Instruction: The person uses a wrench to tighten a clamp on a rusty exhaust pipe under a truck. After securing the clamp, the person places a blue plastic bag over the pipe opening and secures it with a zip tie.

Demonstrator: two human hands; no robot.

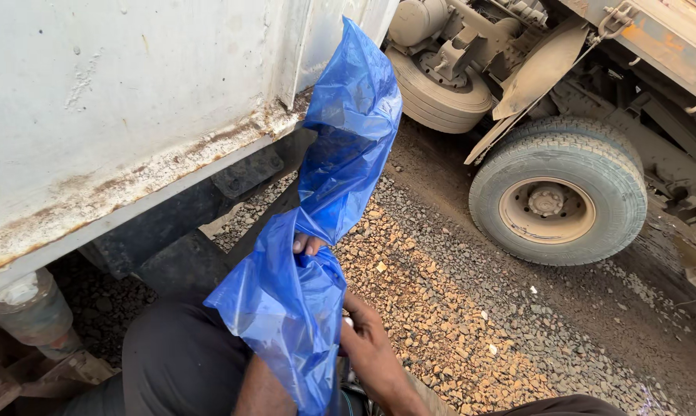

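Observation:
A long blue plastic bag (329,192) stretches from my lap up toward the white vehicle body. My left hand (308,245) is mostly wrapped inside the bag's middle, only its fingertips showing, and it grips the plastic there. My right hand (367,339) sits just right of the bag's lower part, fingers closed against the plastic edge, low in the view. The bag's upper end hangs loose and crumpled near the white panel's corner. My dark trouser leg (178,358) lies beneath the bag.
A rusty-edged white vehicle body (117,108) fills the upper left. A truck wheel (556,196) and a second wheel (437,92) with a mud flap stand at the right. Gravel ground (440,308) spreads between them. A metal cylinder (32,308) sits at the lower left.

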